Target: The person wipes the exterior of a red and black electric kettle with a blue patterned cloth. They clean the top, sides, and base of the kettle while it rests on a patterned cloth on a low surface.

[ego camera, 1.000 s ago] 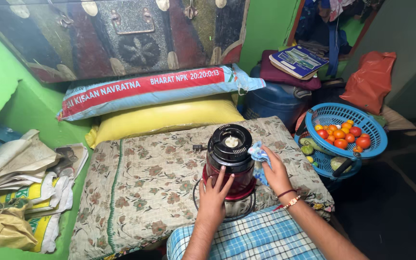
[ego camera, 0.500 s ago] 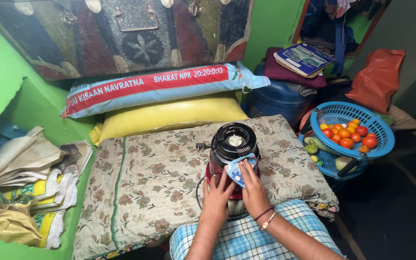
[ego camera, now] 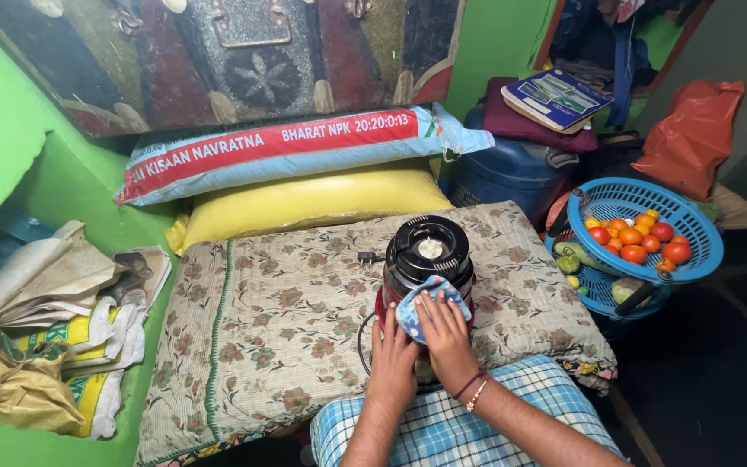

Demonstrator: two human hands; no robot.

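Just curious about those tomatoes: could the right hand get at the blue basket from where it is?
Probably yes. The right hand presses a cloth on the mixer base; nothing stands between it and the blue basket.
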